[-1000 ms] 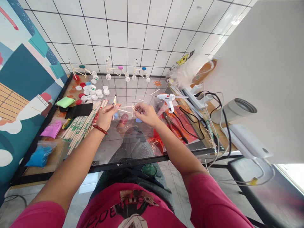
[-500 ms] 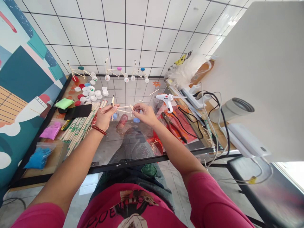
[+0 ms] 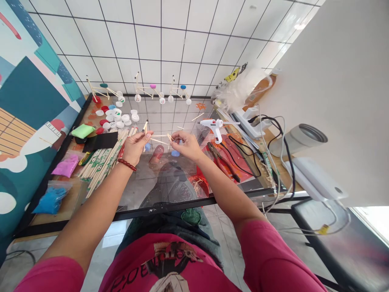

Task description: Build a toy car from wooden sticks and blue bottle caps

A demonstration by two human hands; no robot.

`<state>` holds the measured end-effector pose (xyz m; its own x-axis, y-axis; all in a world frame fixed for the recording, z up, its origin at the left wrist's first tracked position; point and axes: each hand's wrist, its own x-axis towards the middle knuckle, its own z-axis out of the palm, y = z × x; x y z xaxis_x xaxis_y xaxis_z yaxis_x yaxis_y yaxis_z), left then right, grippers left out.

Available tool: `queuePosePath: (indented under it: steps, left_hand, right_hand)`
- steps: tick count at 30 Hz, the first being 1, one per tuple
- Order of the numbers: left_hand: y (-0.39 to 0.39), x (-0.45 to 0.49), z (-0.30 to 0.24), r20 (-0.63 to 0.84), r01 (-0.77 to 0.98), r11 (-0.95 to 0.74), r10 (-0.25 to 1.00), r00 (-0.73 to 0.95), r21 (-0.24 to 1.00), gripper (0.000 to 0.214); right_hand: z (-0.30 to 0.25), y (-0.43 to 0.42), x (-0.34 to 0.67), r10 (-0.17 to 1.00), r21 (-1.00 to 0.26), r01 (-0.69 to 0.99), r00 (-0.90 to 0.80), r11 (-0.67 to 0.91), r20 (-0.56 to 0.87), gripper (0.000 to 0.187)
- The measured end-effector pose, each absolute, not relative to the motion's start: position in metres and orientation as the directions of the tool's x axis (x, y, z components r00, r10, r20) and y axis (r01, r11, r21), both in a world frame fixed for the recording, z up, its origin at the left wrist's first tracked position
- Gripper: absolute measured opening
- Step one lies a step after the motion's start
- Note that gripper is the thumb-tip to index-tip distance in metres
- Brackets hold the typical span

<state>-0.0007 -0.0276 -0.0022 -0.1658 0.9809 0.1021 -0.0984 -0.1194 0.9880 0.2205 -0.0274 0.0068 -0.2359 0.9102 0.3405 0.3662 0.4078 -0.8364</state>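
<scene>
My left hand [image 3: 135, 145] is closed in a pinch on a small frame of thin wooden sticks [image 3: 158, 138], one stick with a dark tip pointing up. My right hand [image 3: 186, 144] pinches the other end of the same stick frame. Both hands hover just above the glass table [image 3: 158, 182], near its middle. A white glue gun [image 3: 214, 127] stands to the right of my right hand. A pile of chopsticks in wrappers [image 3: 105, 160] lies left of my left hand.
Three finished stick bicycles [image 3: 148, 91] stand along the tiled wall. Bottle caps [image 3: 117, 117] lie at the back left, with green, pink and blue clay [image 3: 65, 165] on the left edge. Pliers [image 3: 223, 160] and black cables [image 3: 267, 134] lie at the right.
Both hands have stayed together on the stick frame, shifting only slightly; the view has drifted a little.
</scene>
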Motion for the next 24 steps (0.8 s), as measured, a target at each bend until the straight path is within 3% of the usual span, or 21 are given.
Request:
queuePosePath:
  steps: [6,10,13,19,24]
  left_hand:
    - [-0.027,-0.010,0.003,0.106,-0.119,-0.117,0.989,-0.102,0.986,0.058]
    - [-0.025,-0.025,0.008,0.114,0.016,-0.114,0.993,0.021,0.993,0.078]
    - [-0.024,-0.030,0.007,0.097,0.120,-0.107,0.991,0.090,0.987,0.077]
    - [-0.024,-0.022,-0.004,0.113,0.167,-0.126,0.990,0.083,0.978,0.072]
    - [-0.027,-0.019,-0.006,0.119,0.191,-0.136,0.988,0.098,0.972,0.085]
  right_hand:
    - [0.006,-0.027,0.220,0.923,-0.848,0.367,-0.200,0.381,0.328,0.016]
    - [0.007,-0.027,0.220,0.924,-0.848,0.370,-0.201,0.379,0.326,0.016]
    - [0.009,-0.028,0.222,0.912,-0.825,0.393,-0.219,0.407,0.346,0.015]
    - [0.011,-0.029,0.224,0.912,-0.809,0.423,-0.226,0.409,0.342,0.013]
    - [0.010,-0.029,0.224,0.907,-0.806,0.419,-0.235,0.418,0.349,0.015]
